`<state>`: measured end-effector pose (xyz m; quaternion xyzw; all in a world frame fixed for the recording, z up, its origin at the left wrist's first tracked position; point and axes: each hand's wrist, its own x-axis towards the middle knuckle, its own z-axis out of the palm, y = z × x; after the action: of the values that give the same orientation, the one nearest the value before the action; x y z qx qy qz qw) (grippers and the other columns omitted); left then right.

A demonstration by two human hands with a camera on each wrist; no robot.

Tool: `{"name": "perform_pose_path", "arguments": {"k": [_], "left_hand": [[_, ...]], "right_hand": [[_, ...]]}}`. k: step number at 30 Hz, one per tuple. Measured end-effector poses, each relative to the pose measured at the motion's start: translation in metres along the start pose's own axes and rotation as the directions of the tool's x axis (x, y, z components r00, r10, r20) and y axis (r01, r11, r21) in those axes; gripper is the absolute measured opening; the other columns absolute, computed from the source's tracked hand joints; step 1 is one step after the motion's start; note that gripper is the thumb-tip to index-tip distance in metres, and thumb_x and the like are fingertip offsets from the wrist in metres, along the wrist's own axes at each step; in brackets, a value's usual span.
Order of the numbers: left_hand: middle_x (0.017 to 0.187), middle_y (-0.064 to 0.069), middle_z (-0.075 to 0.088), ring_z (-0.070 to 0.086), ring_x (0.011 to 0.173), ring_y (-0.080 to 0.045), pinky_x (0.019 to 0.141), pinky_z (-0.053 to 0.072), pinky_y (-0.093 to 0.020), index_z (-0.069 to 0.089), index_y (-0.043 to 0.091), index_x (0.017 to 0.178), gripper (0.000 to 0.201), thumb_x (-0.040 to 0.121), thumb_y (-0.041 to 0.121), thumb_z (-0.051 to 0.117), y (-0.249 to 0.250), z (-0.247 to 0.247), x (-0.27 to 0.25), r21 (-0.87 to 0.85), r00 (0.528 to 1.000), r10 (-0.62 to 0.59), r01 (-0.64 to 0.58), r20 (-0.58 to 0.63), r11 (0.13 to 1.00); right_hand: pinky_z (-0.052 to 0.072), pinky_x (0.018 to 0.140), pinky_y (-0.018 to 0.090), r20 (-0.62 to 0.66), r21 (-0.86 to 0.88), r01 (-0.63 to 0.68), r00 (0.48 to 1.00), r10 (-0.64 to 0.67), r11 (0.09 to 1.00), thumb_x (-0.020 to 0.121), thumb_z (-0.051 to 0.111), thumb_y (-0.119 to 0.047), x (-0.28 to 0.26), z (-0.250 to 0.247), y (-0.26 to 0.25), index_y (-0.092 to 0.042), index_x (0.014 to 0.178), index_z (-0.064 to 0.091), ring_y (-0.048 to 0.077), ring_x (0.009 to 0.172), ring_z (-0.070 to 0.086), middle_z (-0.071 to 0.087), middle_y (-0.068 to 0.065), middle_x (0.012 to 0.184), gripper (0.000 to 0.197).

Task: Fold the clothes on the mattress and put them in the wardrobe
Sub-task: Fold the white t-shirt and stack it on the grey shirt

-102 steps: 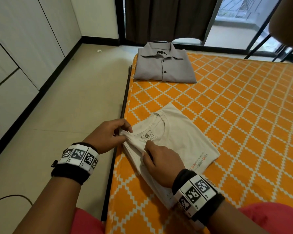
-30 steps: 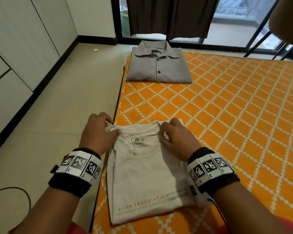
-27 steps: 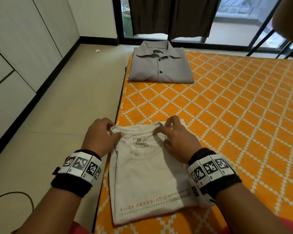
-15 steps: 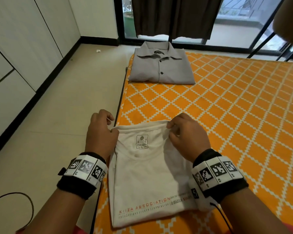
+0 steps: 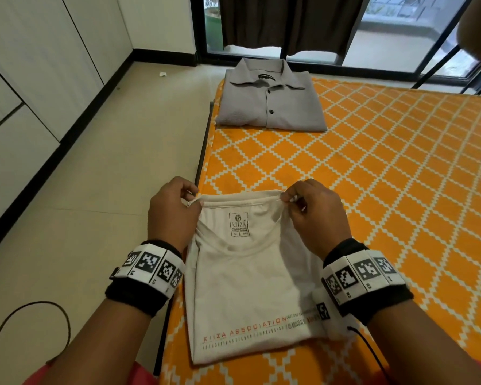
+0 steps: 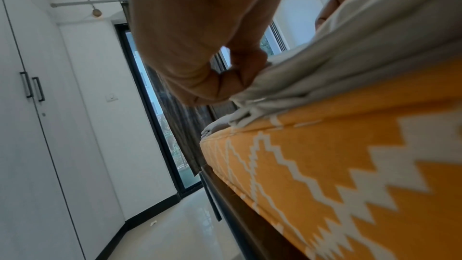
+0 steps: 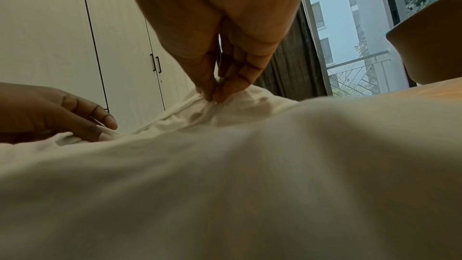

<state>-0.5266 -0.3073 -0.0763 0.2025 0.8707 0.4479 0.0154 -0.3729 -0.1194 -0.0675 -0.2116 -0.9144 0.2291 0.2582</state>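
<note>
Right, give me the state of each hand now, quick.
Left hand: pinching the left end of the white T-shirt at its collar edge.
Right hand: pinching the right end of the same collar edge.

A folded T-shirt (image 5: 250, 287) lies on the mattress (image 5: 386, 190) at its near left edge. The left hand (image 5: 172, 215) pinches its far left corner, the right hand (image 5: 314, 218) its far right corner. Well beyond it, a folded shirt (image 5: 270, 98) lies on the mattress's far left corner. The wardrobe (image 5: 25, 79) stands across the floor (image 5: 109, 176), left
</note>
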Motion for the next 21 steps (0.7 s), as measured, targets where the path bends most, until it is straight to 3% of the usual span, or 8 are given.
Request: {"name": "perform_pose_path", "arguments": {"k": [3, 6, 7, 9, 12, 15, 18, 21], "left_hand": [[0.087, 0.001, 0.062, 0.055, 0.066, -0.012, 0.061, 0.041, -0.016, 0.06, 0.02, 0.089, 0.022, 0.081, 0.002, 0.069, -0.003, 0.002, -0.001, 0.006, 1.0, 0.011, -0.011, 0.011, 1.0], [0.095, 0.003, 0.064, 0.063, 0.07, -0.015, 0.07, 0.057, -0.035, 0.061, 0.018, 0.097, 0.02, 0.085, 0.003, 0.066, -0.004, -0.008, 0.008, -0.17, 0.995, -0.1, 0.096, -0.012, 0.981], [0.098, 0.001, 0.065, 0.064, 0.071, -0.014, 0.07, 0.059, -0.04, 0.062, 0.017, 0.099, 0.019, 0.086, 0.003, 0.064, -0.005, -0.017, 0.013, -0.266, 0.986, -0.157, 0.135, -0.063, 0.955], [0.099, -0.005, 0.064, 0.066, 0.074, -0.016, 0.062, 0.06, -0.036, 0.064, 0.014, 0.101, 0.016, 0.089, 0.004, 0.062, -0.006, -0.039, 0.025, -0.404, 0.961, -0.245, 0.176, -0.127, 0.898], [0.089, -0.012, 0.064, 0.066, 0.069, -0.019, 0.052, 0.057, -0.026, 0.066, 0.007, 0.099, 0.015, 0.089, -0.004, 0.06, -0.008, -0.055, 0.025, -0.359, 0.953, -0.281, 0.304, 0.115, 0.883], [0.09, -0.011, 0.068, 0.067, 0.072, -0.017, 0.053, 0.055, -0.025, 0.068, 0.007, 0.102, 0.021, 0.084, -0.003, 0.069, -0.009, -0.043, 0.013, -0.181, 0.861, -0.279, 0.383, 0.426, 0.906], [0.091, -0.011, 0.067, 0.068, 0.069, -0.011, 0.053, 0.054, -0.022, 0.07, 0.011, 0.102, 0.02, 0.083, 0.008, 0.074, -0.004, -0.036, 0.014, -0.214, 0.855, -0.243, 0.372, 0.459, 0.903], [0.087, -0.009, 0.067, 0.065, 0.062, -0.007, 0.049, 0.052, -0.02, 0.071, 0.009, 0.097, 0.014, 0.084, 0.011, 0.074, -0.003, -0.032, 0.016, -0.156, 0.876, -0.212, 0.305, 0.434, 0.94]], "right_hand": [[0.053, 0.066, 0.037, 0.044, 0.031, 0.025, 0.999, -0.027, 0.999, 0.081, 0.06, 0.007, -0.003, 0.004, -0.001, -0.011, 0.09, 0.07, 0.018, 0.077, 0.058, 0.062, 0.003, 0.095, 0.022], [0.053, 0.071, 0.034, 0.081, 0.011, 0.002, 0.997, -0.003, 1.0, 0.08, 0.061, 0.008, -0.003, 0.002, 0.0, -0.011, 0.101, 0.071, 0.023, 0.093, 0.061, 0.059, 0.005, 0.113, 0.03], [0.049, 0.07, 0.03, 0.076, -0.009, 0.0, 0.997, 0.0, 1.0, 0.08, 0.062, 0.006, -0.003, 0.0, 0.001, -0.013, 0.1, 0.071, 0.023, 0.094, 0.06, 0.058, 0.003, 0.111, 0.029], [0.038, 0.069, 0.023, 0.076, -0.028, 0.005, 0.997, -0.003, 1.0, 0.081, 0.065, 0.0, -0.002, -0.005, 0.001, -0.017, 0.095, 0.071, 0.02, 0.09, 0.057, 0.059, -0.002, 0.101, 0.022], [0.036, 0.066, 0.021, 0.233, 0.068, 0.046, 0.971, -0.061, 0.997, 0.085, 0.07, -0.015, -0.004, -0.007, -0.02, -0.021, 0.095, 0.07, 0.012, 0.077, 0.054, 0.058, -0.006, 0.094, 0.011], [0.04, 0.069, 0.021, 0.487, 0.148, 0.05, 0.865, -0.117, 0.988, 0.089, 0.066, -0.037, -0.011, 0.004, -0.052, -0.02, 0.104, 0.069, 0.006, 0.078, 0.05, 0.061, -0.006, 0.098, 0.023], [0.044, 0.072, 0.026, 0.635, 0.072, 0.068, 0.766, -0.099, 0.995, 0.091, 0.06, -0.047, -0.021, 0.016, -0.069, -0.021, 0.109, 0.064, 0.009, 0.082, 0.051, 0.061, -0.005, 0.096, 0.032], [0.036, 0.066, 0.024, 0.633, 0.077, 0.079, 0.766, -0.11, 0.994, 0.095, 0.056, -0.035, -0.025, 0.019, -0.071, -0.018, 0.101, 0.061, 0.01, 0.079, 0.048, 0.059, -0.004, 0.095, 0.018]]}}
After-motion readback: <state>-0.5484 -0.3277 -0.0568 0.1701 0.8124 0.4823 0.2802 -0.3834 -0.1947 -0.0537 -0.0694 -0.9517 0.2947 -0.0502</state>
